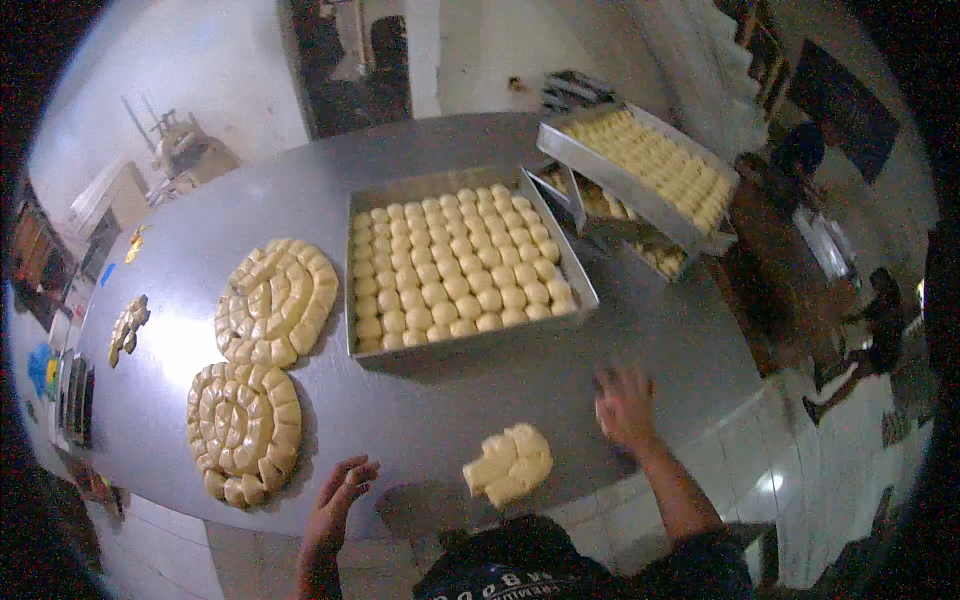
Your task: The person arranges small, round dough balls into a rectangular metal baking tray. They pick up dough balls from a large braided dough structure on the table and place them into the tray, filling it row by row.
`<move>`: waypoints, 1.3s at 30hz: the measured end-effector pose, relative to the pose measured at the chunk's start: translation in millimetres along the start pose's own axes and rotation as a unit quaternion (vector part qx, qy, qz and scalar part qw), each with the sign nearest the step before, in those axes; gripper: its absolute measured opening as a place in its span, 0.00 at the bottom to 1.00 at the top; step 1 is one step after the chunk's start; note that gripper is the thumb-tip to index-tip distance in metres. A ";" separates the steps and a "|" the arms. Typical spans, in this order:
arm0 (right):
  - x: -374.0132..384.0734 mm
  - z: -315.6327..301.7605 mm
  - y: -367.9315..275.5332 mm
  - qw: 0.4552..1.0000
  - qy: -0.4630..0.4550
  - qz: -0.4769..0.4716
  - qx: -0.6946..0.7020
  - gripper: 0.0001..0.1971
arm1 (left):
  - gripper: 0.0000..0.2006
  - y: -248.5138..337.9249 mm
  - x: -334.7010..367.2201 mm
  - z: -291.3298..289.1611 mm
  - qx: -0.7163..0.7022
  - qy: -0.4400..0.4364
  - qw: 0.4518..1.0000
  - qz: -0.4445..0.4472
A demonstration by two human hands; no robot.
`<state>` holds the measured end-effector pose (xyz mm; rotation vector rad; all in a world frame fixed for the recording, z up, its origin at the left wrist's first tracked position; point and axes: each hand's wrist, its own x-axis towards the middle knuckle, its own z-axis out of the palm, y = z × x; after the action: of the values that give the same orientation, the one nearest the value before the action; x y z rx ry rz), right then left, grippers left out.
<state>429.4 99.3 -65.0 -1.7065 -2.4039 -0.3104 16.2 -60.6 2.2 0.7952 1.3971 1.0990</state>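
Near the front edge of a wide, smooth, grey metal table (690,350), between the two hands: a pale yellow, flat, uneven slab of raw dough (510,466), made of several rounded lobes joined together. Looks soft and pliable, probably rather light, without enough stiffness to keep its shape if lifted by one corner. Seems easy to dent, or to tear at the creases between lobes. May also stick slightly to skin or metal; hard to judge from here. Better to slide the palms under two opposite sides and support the middle, without pinching.

At right of the dough, near but apart, the bare right hand (625,408), palm down, fingers spread wide and a little blurred, with nothing visible in the grip. Cannot tell if touching the table. At left, farther from the dough, the bare left hand (345,487), with fingers loosely extended, holding nothing.

Beyond the dough, a rectangular metal tray (556,237) with close rows of round, pale dough balls (435,270). To the left, two glossy, round slabs of ringed, cut dough (245,430), one behind the other. At the back right, stacked metal trays (622,188), the upper one full of dough pieces.
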 end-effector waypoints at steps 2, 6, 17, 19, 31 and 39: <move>47.8 5.9 -14.8 0.979 0.142 0.121 0.080 0.23 | 0.19 -7.4 1.0 6.4 -0.006 -0.057 0.998 0.008; 7.3 32.2 -67.7 0.967 0.136 0.093 0.195 0.18 | 0.16 -9.3 -6.2 3.8 0.077 -0.079 0.993 0.042; 25.4 32.7 -28.4 0.954 0.129 0.065 0.264 0.09 | 0.13 51.5 45.4 22.3 0.237 -0.081 0.961 0.116; 9.5 11.7 5.4 0.944 0.079 0.081 0.310 0.10 | 0.13 67.2 72.7 21.8 0.275 -0.053 0.947 0.156; 54.2 0.6 73.1 0.938 -0.054 0.204 0.274 0.16 | 0.11 130.1 289.6 157.4 0.485 0.007 0.792 0.370; 36.2 -18.8 113.8 0.879 -0.073 0.203 0.425 0.19 | 0.11 132.4 421.9 198.2 0.562 0.089 0.704 0.425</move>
<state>525.6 163.6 -29.7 -1.7072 -1.7248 0.8344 135.6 408.9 -9.2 2.4712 1.8981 0.8542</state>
